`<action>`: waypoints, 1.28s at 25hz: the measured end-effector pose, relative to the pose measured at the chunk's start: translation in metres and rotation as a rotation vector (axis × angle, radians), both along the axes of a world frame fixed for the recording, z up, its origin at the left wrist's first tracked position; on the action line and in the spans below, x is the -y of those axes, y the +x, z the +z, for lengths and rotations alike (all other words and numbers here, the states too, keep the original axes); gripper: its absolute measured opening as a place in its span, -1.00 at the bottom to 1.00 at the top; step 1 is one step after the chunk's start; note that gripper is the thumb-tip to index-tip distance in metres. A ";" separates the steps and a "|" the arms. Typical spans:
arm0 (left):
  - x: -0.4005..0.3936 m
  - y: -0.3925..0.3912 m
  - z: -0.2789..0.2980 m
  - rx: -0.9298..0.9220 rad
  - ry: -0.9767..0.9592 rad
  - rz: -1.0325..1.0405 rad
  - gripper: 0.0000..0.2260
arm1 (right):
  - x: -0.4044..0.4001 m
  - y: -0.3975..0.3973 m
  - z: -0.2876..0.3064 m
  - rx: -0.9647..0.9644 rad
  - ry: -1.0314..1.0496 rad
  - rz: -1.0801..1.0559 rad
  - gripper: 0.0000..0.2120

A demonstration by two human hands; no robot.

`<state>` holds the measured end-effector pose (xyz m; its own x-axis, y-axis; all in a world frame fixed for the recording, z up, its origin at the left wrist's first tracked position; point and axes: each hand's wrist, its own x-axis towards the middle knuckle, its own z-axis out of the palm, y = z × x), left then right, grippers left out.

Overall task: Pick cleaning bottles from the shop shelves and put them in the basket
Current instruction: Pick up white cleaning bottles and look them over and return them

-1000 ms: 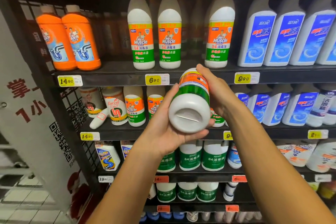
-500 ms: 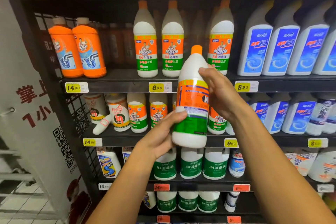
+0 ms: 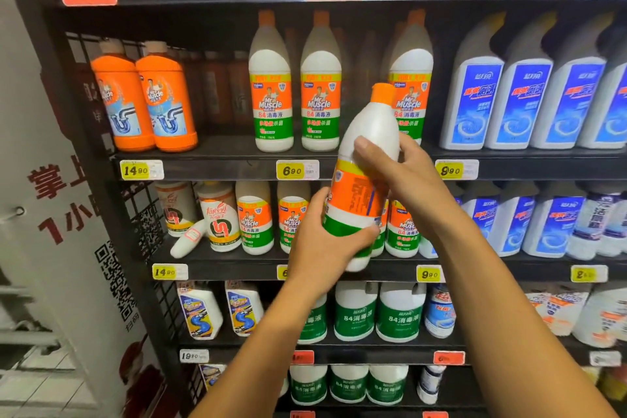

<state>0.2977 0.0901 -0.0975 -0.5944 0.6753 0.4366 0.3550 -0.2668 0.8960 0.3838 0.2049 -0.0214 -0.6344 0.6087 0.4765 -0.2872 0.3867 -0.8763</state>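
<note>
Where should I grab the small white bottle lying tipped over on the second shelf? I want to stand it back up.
Grip the small white bottle around its lower body from the front; it leans against the Farcent bottle, with that end nearest the shelf edge.

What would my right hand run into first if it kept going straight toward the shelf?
Probably the Mr Muscle 84 bottle on the shelf behind the held bottle; depth is unclear. The right hand points up-left.

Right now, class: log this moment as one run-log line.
left hand: grips bottle base | right hand: grips bottle shoulder | white bottle: upright, off shelf | basket: not visible
</note>
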 end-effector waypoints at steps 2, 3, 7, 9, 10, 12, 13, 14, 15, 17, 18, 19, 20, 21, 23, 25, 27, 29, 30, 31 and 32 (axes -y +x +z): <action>0.001 0.009 0.002 -0.154 -0.030 0.104 -0.47 | 0.000 0.002 0.003 -0.057 -0.010 -0.038 -0.56; 0.003 0.007 0.005 -0.168 -0.029 0.070 -0.44 | -0.003 0.005 0.007 -0.073 -0.015 -0.017 -0.56; 0.015 -0.023 0.022 0.204 -0.084 -0.478 -0.18 | -0.015 0.012 0.017 -0.107 -0.106 0.249 -0.37; 0.019 -0.027 0.025 0.301 -0.133 -0.735 -0.14 | -0.014 0.009 0.018 -0.129 -0.219 0.386 -0.06; 0.018 -0.025 0.024 0.298 -0.140 -0.788 -0.15 | -0.013 0.006 0.017 -0.143 -0.263 0.439 0.03; 0.015 -0.019 0.018 0.293 -0.105 -0.769 -0.20 | -0.013 0.003 0.015 -0.156 -0.309 0.509 0.09; 0.013 -0.016 0.017 0.293 -0.080 -0.722 -0.22 | -0.014 0.003 0.015 -0.158 -0.321 0.526 0.11; 0.012 -0.014 0.015 0.290 -0.052 -0.669 -0.23 | -0.015 0.003 0.015 -0.158 -0.322 0.522 0.11; 0.012 -0.013 0.014 0.278 -0.021 -0.609 -0.26 | -0.016 0.003 0.017 -0.154 -0.309 0.493 0.08; 0.009 -0.012 0.014 0.235 0.034 -0.475 -0.41 | -0.017 0.002 0.020 -0.137 -0.241 0.373 -0.17; 0.008 -0.012 0.015 0.213 0.049 -0.418 -0.46 | -0.018 0.002 0.022 -0.121 -0.199 0.305 -0.33; 0.006 -0.012 0.015 0.196 0.059 -0.377 -0.49 | -0.018 0.001 0.023 -0.100 -0.156 0.241 -0.46; 0.005 -0.014 0.016 0.181 0.069 -0.348 -0.50 | -0.017 0.001 0.024 -0.083 -0.114 0.194 -0.54; 0.003 -0.016 0.016 0.165 0.075 -0.327 -0.50 | -0.016 0.000 0.026 -0.065 -0.078 0.175 -0.60; 0.001 -0.021 0.015 0.125 0.073 -0.300 -0.53 | -0.011 0.002 0.030 -0.028 -0.040 0.177 -0.64; 0.000 -0.025 0.012 0.095 0.056 -0.299 -0.56 | -0.010 0.004 0.034 -0.015 -0.027 0.143 -0.55; -0.001 -0.028 0.009 0.101 0.033 -0.308 -0.53 | -0.010 0.005 0.035 -0.019 -0.012 0.119 -0.51; -0.004 -0.032 0.007 0.111 0.015 -0.319 -0.46 | -0.011 0.005 0.035 -0.029 -0.006 0.125 -0.53; -0.005 -0.034 0.006 0.110 0.004 -0.326 -0.43 | -0.011 0.006 0.034 -0.036 -0.006 0.125 -0.53; -0.007 -0.036 0.005 0.108 -0.006 -0.332 -0.41 | -0.011 0.006 0.033 -0.043 -0.005 0.123 -0.53; -0.009 -0.038 0.005 0.106 -0.014 -0.335 -0.40 | -0.011 0.005 0.033 -0.049 -0.004 0.121 -0.53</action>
<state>0.2597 0.0987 -0.0925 -0.3800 0.8463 0.3732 0.1540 -0.3400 0.9277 0.3890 0.2160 0.0114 -0.6795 0.5307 0.5066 -0.3741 0.3433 -0.8615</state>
